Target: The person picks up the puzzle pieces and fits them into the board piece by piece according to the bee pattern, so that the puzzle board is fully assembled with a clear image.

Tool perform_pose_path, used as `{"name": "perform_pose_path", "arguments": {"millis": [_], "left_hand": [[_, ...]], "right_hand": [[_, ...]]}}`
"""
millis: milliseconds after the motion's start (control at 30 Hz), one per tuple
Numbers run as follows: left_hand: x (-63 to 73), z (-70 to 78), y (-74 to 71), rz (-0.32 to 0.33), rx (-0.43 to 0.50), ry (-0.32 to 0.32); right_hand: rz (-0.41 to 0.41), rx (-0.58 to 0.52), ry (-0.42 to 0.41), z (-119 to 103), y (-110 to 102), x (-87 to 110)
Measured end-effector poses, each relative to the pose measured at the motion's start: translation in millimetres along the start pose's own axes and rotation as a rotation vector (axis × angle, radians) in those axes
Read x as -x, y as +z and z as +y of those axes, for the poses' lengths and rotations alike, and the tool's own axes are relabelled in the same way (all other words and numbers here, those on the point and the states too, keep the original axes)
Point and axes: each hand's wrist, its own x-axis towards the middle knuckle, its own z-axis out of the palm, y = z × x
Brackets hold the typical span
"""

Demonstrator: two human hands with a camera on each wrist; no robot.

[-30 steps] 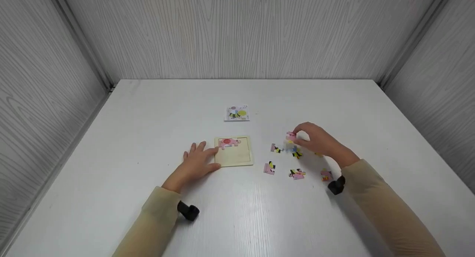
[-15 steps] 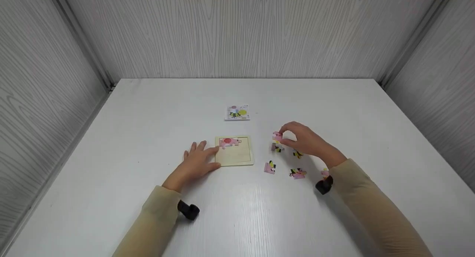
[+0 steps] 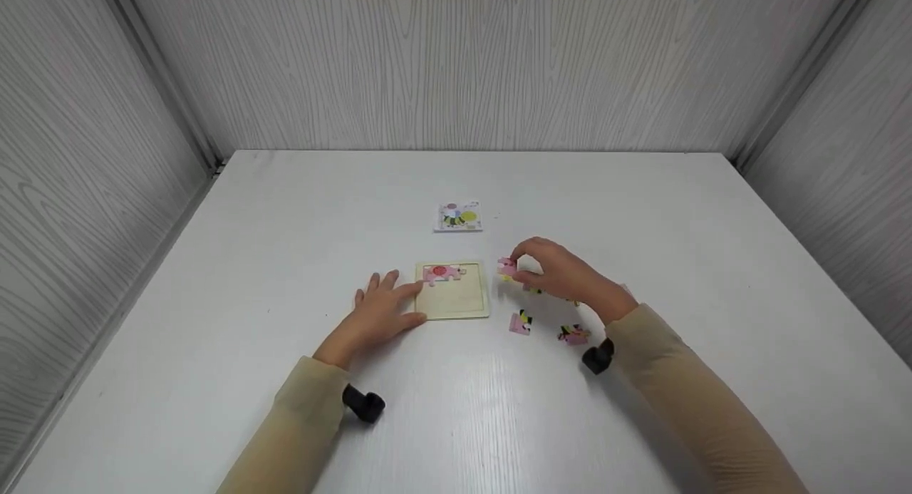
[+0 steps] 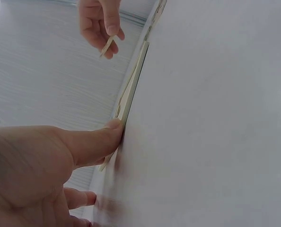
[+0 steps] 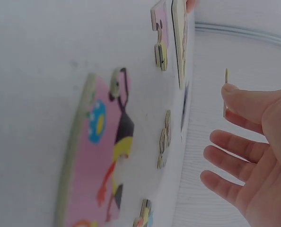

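Pale grey wood-grained walls (image 3: 456,66) on three sides of a softly gleaming white tabletop (image 3: 320,202)

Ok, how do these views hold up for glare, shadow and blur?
Head: pale glare on the table in front of the puzzle board, soft shadow beside the right sleeve. Left wrist: dim, steeply tilted, brownish shadow beside the left hand. Right wrist: also dim and tilted, the nearest puzzle piece slightly soft.

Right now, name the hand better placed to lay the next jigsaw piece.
Likely the right hand: it pinches a mostly pink jigsaw piece, raised beside the wooden puzzle tray. The left hand touches the tray's opposite edge.
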Motion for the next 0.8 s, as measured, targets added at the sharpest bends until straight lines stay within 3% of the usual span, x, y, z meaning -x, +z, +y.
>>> {"name": "perform_pose_path", "arguments": {"millis": [500, 800], "left_hand": [[-2.3, -0.9, 1.0, 0.003, -0.028, 0.000], [-1.6, 0.0, -0.6, 0.009, -0.033, 0.003]], "right_hand": [[-0.040, 0.043, -0.040, -12.7, 10.7, -14.5], [-0.061, 0.048, 0.016, -16.1, 12.4, -29.3]]}}
